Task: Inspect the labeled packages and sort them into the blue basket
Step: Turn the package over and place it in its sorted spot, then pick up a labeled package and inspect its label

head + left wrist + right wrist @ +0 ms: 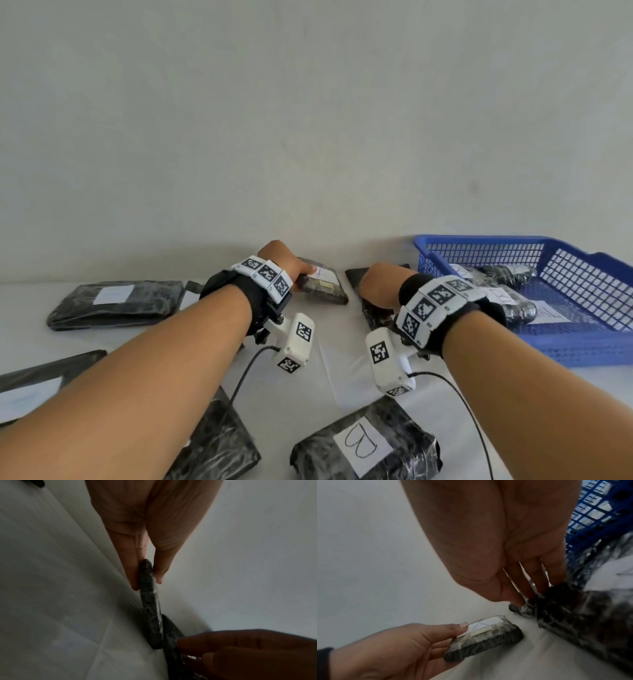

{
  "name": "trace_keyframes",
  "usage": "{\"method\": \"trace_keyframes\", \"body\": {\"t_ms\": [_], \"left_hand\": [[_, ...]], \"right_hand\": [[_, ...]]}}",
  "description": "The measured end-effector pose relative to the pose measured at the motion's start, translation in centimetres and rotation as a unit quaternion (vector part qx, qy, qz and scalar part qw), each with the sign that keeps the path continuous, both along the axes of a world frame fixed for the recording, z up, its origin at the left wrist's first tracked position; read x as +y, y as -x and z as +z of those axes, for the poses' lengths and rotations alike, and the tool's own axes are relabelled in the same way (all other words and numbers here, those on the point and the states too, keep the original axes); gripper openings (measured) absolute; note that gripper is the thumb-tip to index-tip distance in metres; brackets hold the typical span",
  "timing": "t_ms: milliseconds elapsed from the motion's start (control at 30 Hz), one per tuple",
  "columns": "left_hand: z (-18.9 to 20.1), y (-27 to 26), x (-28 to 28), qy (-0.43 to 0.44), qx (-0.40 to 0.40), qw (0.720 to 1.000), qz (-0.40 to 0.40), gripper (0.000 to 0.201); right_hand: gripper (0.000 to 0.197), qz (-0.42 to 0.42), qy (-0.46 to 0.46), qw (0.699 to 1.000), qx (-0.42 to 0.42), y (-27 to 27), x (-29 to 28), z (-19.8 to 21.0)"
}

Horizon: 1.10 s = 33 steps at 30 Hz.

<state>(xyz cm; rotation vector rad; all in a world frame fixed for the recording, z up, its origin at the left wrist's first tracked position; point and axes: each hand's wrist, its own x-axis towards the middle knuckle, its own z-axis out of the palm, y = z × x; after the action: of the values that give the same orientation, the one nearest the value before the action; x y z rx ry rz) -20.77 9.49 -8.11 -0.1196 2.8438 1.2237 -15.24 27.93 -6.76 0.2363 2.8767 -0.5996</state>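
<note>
Left hand [287, 263] pinches small labelled package [323, 287] (label letter unclear); right hand [379, 287] fingertips on dark package [570, 609], grip unclear

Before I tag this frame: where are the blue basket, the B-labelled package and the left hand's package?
blue basket [582, 349], head view, near wall.
B-labelled package [365, 445], head view, white label.
left hand's package [485, 641], right wrist view, wrapped side.

Head bright — wrist views dim, blurred.

- Packages [366, 447]: crinkled, glossy black plastic wrap with matt white paper labels [362, 445].
- Blue basket [582, 346]: rigid plastic mesh.
- Table [308, 394]: smooth, matt white covering, faintly creased.
</note>
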Motion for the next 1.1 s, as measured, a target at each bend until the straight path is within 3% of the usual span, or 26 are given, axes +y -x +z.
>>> {"method": "trace_keyframes", "body": {"t_ms": [100, 267, 367, 500, 633, 767, 900, 1033, 1100], "left_hand": [[-0.6, 0.5, 1.1, 0.068, 0.007, 0.998, 0.000, 0.053], [-0.7, -0.2, 2.1, 0.160, 0.008, 0.986, -0.035, 0.050], [0.4, -1.1, 1.0, 0.155, -0.014, 0.986, -0.064, 0.040], [2.4, -3.4, -2.0, 0.114, -0.031, 0.989, -0.094, 0.044], [4.4, -8.3, -4.4, 0.095, -0.048, 0.983, -0.148, 0.047], [5.7, -14.0, -5.2, 0.116, -0.030, 0.966, -0.228, 0.044], [6.3, -18.7, -5.3, 0.175, -0.014, 0.937, -0.303, 0.041], [6.3, -21.6, -5.5, 0.224, -0.009, 0.919, -0.324, 0.046], [6.1, -22.3, -6.1, 0.197, 0.005, 0.935, -0.295, 0.054]], "right_hand": [[0.024, 0.021, -0.039, 0.999, -0.020, 0.6, 0.2, 0.2], [0.026, 0.067, -0.110, 0.991, -0.036, 0.8, 0.5, 0.3], [0.026, 0.086, -0.122, 0.988, -0.044, -0.8, -0.3, 1.2], [0.034, 0.157, -0.104, 0.982, -0.009, -5.6, -2.9, 4.2], [0.056, 0.268, -0.114, 0.953, -0.083, -12.4, -5.4, 6.9], [0.091, 0.296, -0.179, 0.919, -0.188, -17.2, -5.6, 6.2], [0.096, 0.299, -0.282, 0.893, -0.184, -19.7, -5.7, 4.0], [0.094, 0.279, -0.254, 0.920, -0.107, -20.5, -5.9, 3.3], [0.085, 0.255, -0.189, 0.947, -0.050, -20.4, -5.8, 4.4]]}}
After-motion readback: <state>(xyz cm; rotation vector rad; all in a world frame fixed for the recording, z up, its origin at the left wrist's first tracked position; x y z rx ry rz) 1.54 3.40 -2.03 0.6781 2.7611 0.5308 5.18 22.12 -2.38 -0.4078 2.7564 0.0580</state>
